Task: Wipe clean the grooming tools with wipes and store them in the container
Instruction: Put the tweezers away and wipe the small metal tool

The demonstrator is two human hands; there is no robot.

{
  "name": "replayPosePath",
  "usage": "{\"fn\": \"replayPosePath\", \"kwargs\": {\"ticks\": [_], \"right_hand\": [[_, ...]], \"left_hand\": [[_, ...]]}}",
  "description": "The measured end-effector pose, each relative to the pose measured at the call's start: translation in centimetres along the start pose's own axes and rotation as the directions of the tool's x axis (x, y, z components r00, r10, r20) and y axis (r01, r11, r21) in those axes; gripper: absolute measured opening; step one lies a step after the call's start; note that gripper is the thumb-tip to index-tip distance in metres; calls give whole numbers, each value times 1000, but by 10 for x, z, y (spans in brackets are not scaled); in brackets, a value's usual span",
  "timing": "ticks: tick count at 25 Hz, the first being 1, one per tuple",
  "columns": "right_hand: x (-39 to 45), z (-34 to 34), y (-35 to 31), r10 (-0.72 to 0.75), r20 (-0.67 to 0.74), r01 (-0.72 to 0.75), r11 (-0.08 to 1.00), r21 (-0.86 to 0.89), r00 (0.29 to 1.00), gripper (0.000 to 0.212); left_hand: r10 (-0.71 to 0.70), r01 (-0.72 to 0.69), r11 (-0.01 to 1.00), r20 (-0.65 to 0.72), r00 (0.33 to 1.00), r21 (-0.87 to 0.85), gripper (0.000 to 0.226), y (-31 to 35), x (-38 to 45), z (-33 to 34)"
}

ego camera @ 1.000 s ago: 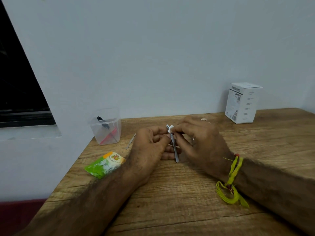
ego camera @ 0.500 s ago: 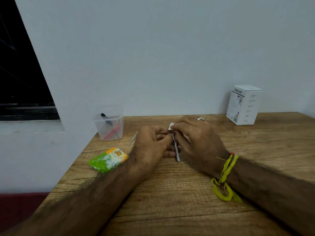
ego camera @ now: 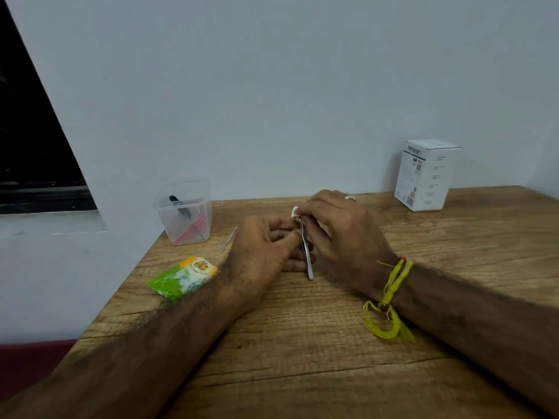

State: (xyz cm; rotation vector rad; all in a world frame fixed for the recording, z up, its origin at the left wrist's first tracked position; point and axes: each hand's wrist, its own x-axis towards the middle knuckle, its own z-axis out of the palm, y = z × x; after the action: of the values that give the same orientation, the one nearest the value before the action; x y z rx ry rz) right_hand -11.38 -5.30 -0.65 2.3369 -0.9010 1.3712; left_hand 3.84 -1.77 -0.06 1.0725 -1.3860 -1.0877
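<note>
Your left hand point(ego camera: 266, 246) covering most of the thin metal tool point(ego camera: 307, 255), wipe point(ego camera: 295, 211) mostly buried under your right hand point(ego camera: 341, 234) fingers, print on the white box point(ego camera: 426, 176) upper right too small to read, both forearms cut off at the bottom edge

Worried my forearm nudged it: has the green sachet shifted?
No. The green sachet keeps its spot just in front of the clear container; only the camera view shifted.

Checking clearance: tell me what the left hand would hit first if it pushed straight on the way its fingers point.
Probably the right hand, which faces the left hand across the metal tool; depth is unclear.
</note>
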Motion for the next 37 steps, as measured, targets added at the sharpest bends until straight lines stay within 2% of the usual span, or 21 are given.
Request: {"fn": "replayPosePath", "kwargs": {"ticks": [3, 7, 13, 20, 25, 37], "right_hand": [[-7, -7, 2, 4, -24, -4, 1000, 12, 1000, 11], [-9, -4, 1, -61, 80, 65, 997, -50, 995, 16], [-8, -5, 0, -103, 88, 111, 991, -81, 991, 18], [-11, -8, -1, -115, 119, 123, 991, -62, 986, 18], [-13, -9, -2, -116, 139, 123, 992, -40, 984, 19], [-14, -13, -3, -126, 206, 139, 989, -51, 970, 15]], "left_hand": [[-15, 15, 999, -10, 1000, -35, 11, 0, -1, -1], [-10, 8, 998, -22, 1000, -60, 11, -1, 1, -2], [-8, 6, 998, -36, 999, -61, 11, 0, 0, -2], [-56, 51, 993, -47, 997, -110, 5, 2, -1, -1], [-114, 109, 981, -24, 993, -160, 14, 4, 1, -6], [-167, 164, 977, -8, 986, -138, 9, 5, 2, -10]]}}
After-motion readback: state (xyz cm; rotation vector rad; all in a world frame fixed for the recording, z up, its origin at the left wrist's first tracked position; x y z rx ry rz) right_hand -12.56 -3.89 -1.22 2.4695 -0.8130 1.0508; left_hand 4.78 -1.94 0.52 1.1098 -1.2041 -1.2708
